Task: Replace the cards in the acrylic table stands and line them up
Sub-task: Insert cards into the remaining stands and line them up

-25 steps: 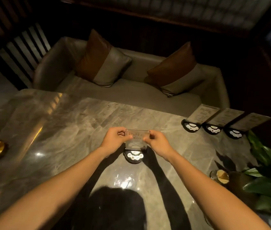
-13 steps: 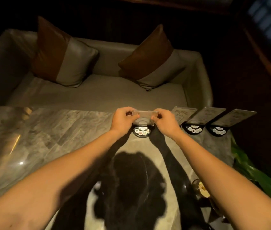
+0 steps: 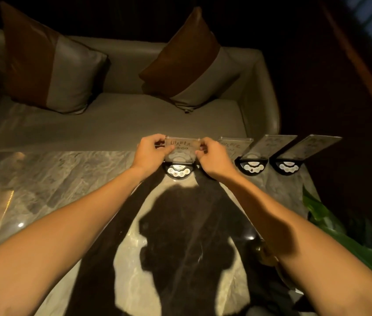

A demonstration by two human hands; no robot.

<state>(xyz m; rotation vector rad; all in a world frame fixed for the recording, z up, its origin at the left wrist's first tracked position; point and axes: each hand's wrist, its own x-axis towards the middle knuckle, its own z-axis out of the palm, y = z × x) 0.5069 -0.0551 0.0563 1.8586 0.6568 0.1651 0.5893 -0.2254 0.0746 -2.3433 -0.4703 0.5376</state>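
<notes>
A clear acrylic table stand (image 3: pixel 181 148) with a printed card and a round black button base (image 3: pixel 179 171) sits near the marble table's far edge. My left hand (image 3: pixel 149 152) pinches its left edge and my right hand (image 3: pixel 213 157) pinches its right edge. Three more stands continue the row to the right: one (image 3: pixel 235 143) partly hidden behind my right hand, a second (image 3: pixel 263 148), and a third (image 3: pixel 303 147). Their panels lean back over black bases.
The grey marble table (image 3: pixel 66 179) ends just past the stands. Beyond it is a grey sofa (image 3: pixel 116 124) with two brown-and-grey cushions (image 3: pixel 50 65). Green plant leaves (image 3: pixel 331 226) crowd the table's right side. A small gold dish (image 3: pixel 265 254) lies under my right forearm.
Both hands have carried the stand away from me and to the right, from mid-table to the far edge beside the row of three stands. The head view followed.
</notes>
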